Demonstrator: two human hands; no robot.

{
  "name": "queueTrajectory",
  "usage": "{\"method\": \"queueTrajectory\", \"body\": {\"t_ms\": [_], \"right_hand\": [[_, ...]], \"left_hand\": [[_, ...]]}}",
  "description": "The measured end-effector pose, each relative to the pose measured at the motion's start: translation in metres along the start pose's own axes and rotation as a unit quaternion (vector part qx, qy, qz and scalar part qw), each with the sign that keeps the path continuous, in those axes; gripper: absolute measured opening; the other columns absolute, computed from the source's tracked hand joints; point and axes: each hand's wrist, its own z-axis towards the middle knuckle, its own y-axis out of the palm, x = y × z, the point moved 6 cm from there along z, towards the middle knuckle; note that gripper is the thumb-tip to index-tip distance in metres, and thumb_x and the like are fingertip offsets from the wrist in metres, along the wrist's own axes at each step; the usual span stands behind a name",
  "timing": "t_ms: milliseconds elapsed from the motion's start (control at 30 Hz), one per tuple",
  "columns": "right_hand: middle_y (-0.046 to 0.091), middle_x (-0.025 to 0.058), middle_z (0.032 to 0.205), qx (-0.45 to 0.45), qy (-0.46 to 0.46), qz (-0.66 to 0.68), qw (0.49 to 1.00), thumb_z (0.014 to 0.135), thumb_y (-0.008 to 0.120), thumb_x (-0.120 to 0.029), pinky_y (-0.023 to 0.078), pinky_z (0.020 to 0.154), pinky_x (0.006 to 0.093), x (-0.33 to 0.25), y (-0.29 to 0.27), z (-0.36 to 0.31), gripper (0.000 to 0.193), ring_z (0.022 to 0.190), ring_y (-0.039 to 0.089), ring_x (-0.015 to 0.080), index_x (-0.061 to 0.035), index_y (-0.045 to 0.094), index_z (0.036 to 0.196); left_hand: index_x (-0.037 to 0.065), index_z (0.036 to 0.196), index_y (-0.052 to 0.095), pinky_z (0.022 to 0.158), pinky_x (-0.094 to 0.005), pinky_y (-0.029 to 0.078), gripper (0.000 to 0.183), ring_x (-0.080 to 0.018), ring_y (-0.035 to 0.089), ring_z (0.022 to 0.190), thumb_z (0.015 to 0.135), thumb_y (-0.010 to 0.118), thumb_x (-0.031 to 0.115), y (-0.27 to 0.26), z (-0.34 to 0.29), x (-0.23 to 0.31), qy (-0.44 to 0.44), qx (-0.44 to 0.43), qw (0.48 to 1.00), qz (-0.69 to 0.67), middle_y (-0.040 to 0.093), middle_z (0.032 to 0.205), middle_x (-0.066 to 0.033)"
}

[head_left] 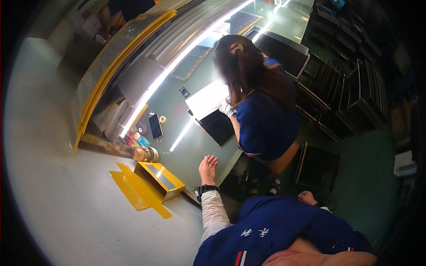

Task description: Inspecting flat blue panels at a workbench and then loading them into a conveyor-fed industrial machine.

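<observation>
Left hand empty, fingers relaxed; right hand past three o'clock, grip impossible to tell; yellow box toward eight; near twelve, best keep clear of the black panel under the co-worker's gloved hand

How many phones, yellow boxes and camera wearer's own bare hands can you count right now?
Phone: 1
Yellow box: 1
Wearer's own hands, left hand and right hand: 2
Total: 4
</observation>
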Motion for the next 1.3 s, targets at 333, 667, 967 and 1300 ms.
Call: {"method": "queueTrajectory", "body": {"t_ms": [333, 667, 967, 1300], "right_hand": [[0.067, 0.0096, 0.082, -0.023, -0.058, -0.093, 0.994, 0.086, 0.059, -0.017, 0.051, 0.06, 0.0301, -0.013, 0.008, -0.014, 0.022, 0.068, 0.062, 0.0165, 0.0015, 0.065, 0.095], [0.068, 0.0133, 0.084, 0.0, -0.028, -0.107, 0.994, 0.085, 0.061, -0.015, 0.052, 0.064, 0.0322, -0.029, 0.01, -0.029, 0.023, 0.071, 0.065, 0.02, 0.0048, 0.065, 0.096], [0.068, 0.0152, 0.088, -0.007, -0.018, -0.097, 0.995, 0.085, 0.058, -0.013, 0.053, 0.068, 0.034, -0.039, 0.019, -0.033, 0.025, 0.075, 0.066, 0.023, 0.0053, 0.065, 0.099], [0.068, 0.0143, 0.087, 0.011, -0.01, -0.113, 0.993, 0.084, 0.06, -0.016, 0.053, 0.066, 0.0324, -0.033, 0.009, -0.031, 0.026, 0.074, 0.065, 0.0211, 0.0042, 0.065, 0.098]], "left_hand": [[-0.003, 0.109, 0.05, 0.068, -0.0335, 0.053, 0.032, -0.0289, 0.066, 0.082, 0.096, 0.047, 0.026, -0.01, -0.004, -0.002, 0.007, 0.023, 1.0, 0.017, 0.064, 0.099, -0.0194], [-0.002, 0.106, 0.051, 0.065, -0.0331, 0.053, 0.03, -0.0282, 0.066, 0.079, 0.097, 0.046, 0.027, -0.007, -0.005, -0.003, -0.003, 0.025, 0.999, 0.034, 0.065, 0.096, -0.0194], [-0.002, 0.105, 0.051, 0.061, -0.0313, 0.053, 0.029, -0.0282, 0.067, 0.075, 0.097, 0.046, 0.025, -0.005, -0.004, -0.002, -0.007, 0.038, 0.998, 0.045, 0.065, 0.095, -0.0196], [-0.001, 0.104, 0.05, 0.059, -0.0305, 0.053, 0.027, -0.0273, 0.067, 0.074, 0.097, 0.045, 0.025, -0.007, -0.002, -0.004, -0.008, 0.041, 0.998, 0.036, 0.066, 0.092, -0.0181]]}}
